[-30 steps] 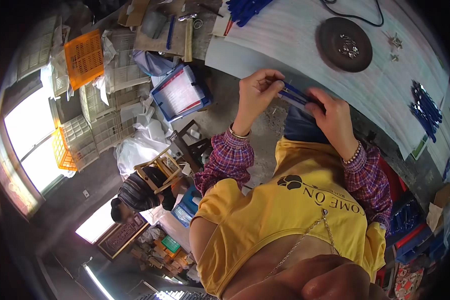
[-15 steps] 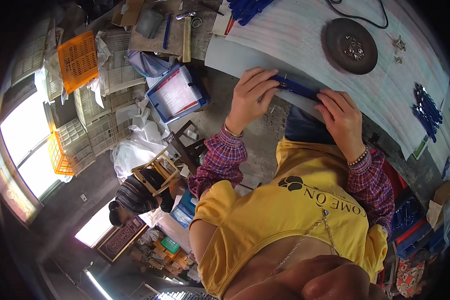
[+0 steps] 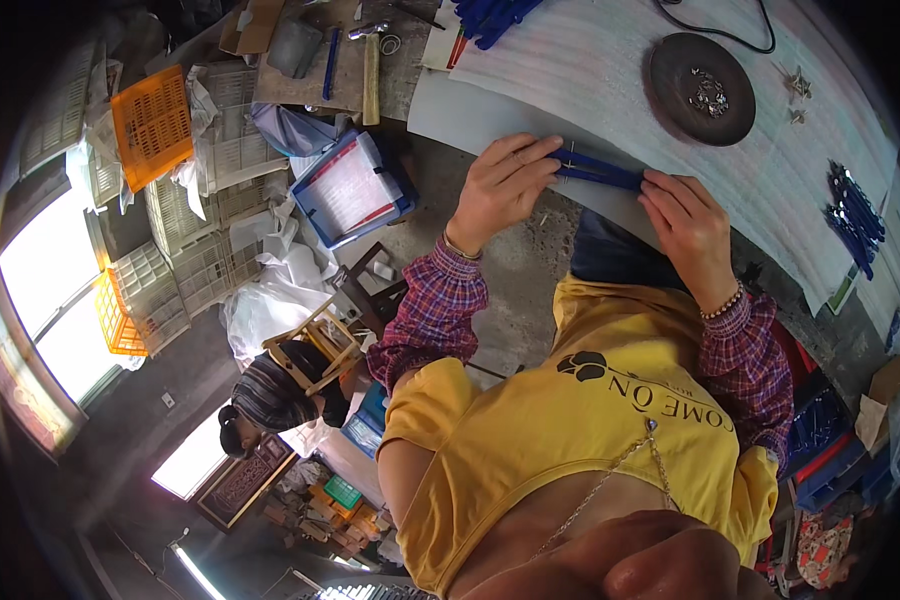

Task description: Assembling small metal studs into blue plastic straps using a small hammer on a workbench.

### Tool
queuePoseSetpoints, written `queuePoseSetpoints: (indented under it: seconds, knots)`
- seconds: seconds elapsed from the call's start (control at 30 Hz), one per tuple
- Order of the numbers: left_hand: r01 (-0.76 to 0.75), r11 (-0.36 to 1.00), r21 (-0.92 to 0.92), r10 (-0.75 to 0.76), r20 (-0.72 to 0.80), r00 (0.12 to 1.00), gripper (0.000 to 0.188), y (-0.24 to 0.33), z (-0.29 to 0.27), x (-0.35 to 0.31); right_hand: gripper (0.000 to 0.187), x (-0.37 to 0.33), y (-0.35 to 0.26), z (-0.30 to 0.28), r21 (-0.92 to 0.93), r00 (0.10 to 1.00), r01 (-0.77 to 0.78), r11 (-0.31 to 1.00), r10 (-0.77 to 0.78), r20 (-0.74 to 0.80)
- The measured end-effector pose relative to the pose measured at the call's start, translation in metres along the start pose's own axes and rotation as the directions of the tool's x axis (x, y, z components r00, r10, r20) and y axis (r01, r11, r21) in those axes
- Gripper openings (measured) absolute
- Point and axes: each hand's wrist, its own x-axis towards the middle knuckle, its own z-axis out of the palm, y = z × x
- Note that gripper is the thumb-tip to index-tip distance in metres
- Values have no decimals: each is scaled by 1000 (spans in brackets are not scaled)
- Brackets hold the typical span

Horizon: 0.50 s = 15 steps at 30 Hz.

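A narrow dark blue strap (image 3: 600,172) is stretched between my two hands over the table's near edge. My left hand (image 3: 500,190) pinches its left end, where thin metal bits stick out beside the fingertips. At that end the strap looks parted into two strips with a slim gap. My right hand (image 3: 688,225) grips the other end between thumb and fingers. Beyond my right hand lies a round dark dish (image 3: 685,120) with small shiny metal pieces (image 3: 708,95) in it.
A bundle of blue straps with shiny fittings (image 3: 855,225) lies at the right; more blue straps (image 3: 490,18) lie at the far edge. A hammer (image 3: 372,80) rests on the bench. A blue crate (image 3: 405,195) stands left of me. A person (image 3: 280,385) is bent over behind.
The strap has turned between my hands, so its two strips and the metal bits now show more plainly. Both hands have shifted only slightly.
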Motion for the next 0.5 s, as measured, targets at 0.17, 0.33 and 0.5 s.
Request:
queuePoseSetpoints:
  seconds: [0.17, 0.33, 0.5]
  knots:
    - [-45, 999, -1, 45, -10, 999, 22, 1, 1, 0, 20, 3, 1, -3, 10, 999, 35, 999, -36, 23]
    - [-21, 999, -31, 20, -30, 999, 21, -1, 2, 1, 21, 5, 5, -1, -10, 996, 87, 996, -87, 23]
    - [37, 999, 31, -35, -38, 999, 19, -9, -16, -8, 18, 22, -5, 13, 51, 983, 179, 983, -181, 38]
